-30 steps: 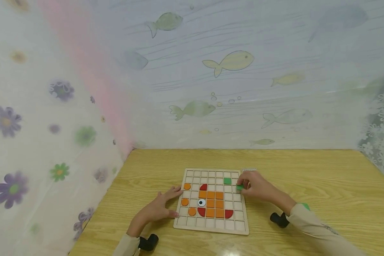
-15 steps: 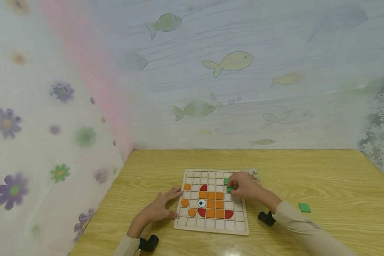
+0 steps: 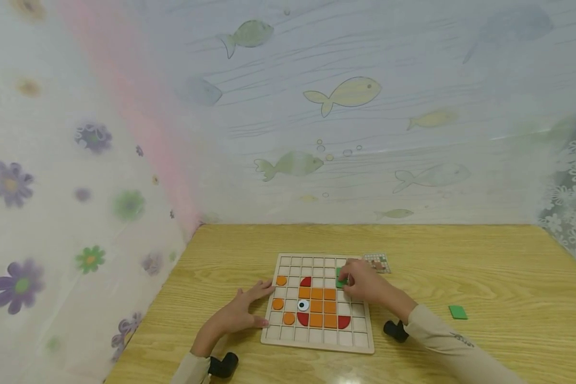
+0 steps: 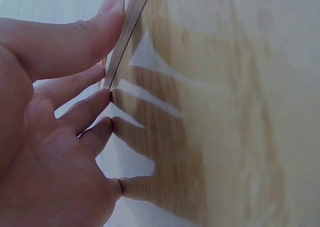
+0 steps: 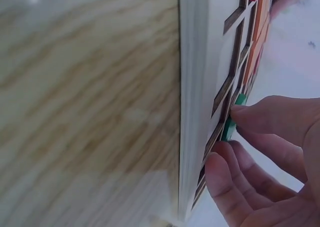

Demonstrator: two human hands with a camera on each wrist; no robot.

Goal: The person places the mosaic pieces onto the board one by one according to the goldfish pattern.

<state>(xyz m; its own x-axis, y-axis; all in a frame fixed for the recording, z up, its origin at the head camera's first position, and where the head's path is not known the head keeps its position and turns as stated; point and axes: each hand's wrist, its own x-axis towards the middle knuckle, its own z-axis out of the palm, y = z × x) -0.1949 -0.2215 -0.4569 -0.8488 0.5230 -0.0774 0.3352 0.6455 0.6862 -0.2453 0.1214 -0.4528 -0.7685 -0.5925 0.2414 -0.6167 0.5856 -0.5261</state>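
A wooden grid board [image 3: 317, 348] lies on the table, several orange squares [image 3: 317, 306], orange discs [image 3: 278, 304], red quarter-round pieces [image 3: 343, 321] and a white eye disc [image 3: 303, 305] set in its cells. With thumb and forefinger, my right hand [image 3: 367, 282] pinches a green square tile [image 5: 231, 129] over the board's right part, just below another green tile [image 3: 338, 272]. Whether the pinched tile sits fully in its cell cannot be told. At the board's left edge, my left hand [image 3: 235, 312] touches the rim with fingers extended and spread.
A third green tile [image 3: 457, 312] lies on the wooden table [image 3: 509, 277] to the right. Behind my right hand, a small printed grid card [image 3: 382, 261] is partly covered. Black camera mounts hang at both wrists. Patterned sheets rise behind and left of the table.
My right hand has moved left from the board's right edge, bringing the green tile beneath the other one. The loose green tile on the table has come into full sight. My left hand stays put.
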